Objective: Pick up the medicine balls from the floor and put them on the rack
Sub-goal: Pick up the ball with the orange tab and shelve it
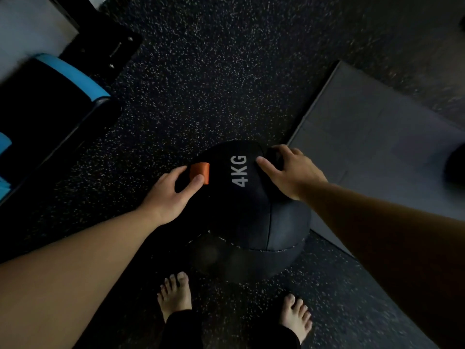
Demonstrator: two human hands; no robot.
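— So, where do we stand with the medicine ball (pixel 251 205)?

— We see it low in the middle of the head view, a black ball marked "4KG" in pale letters, just ahead of our bare feet (pixel 175 295). It sits over the speckled black floor (pixel 214 84), with its right side at the edge of a grey mat (pixel 377 137). Whether it is resting on the floor or already lifted off it, we cannot tell.

— And our left hand (pixel 171 195)?

— It lies against the ball's left side, fingers curved loosely round the surface. The thumb rests on an orange tab (pixel 200 171) sewn to the ball. We would call it half curled and pressing on the ball rather than closed round anything.

— The right hand (pixel 289 170)?

— It is on the upper right of the ball, beside the lettering. The fingers bend over what looks like a dark strap or fold there, and the thumb points in toward the "4KG". How firmly it grips, we cannot say; the spot is too dark.

— Anything else we can make out?

— At the far left, black equipment with a blue padded edge (pixel 73 74) stands well apart from the ball. At the right border, on the mat, a dark round shape (pixel 456 167) is cut off by the frame.
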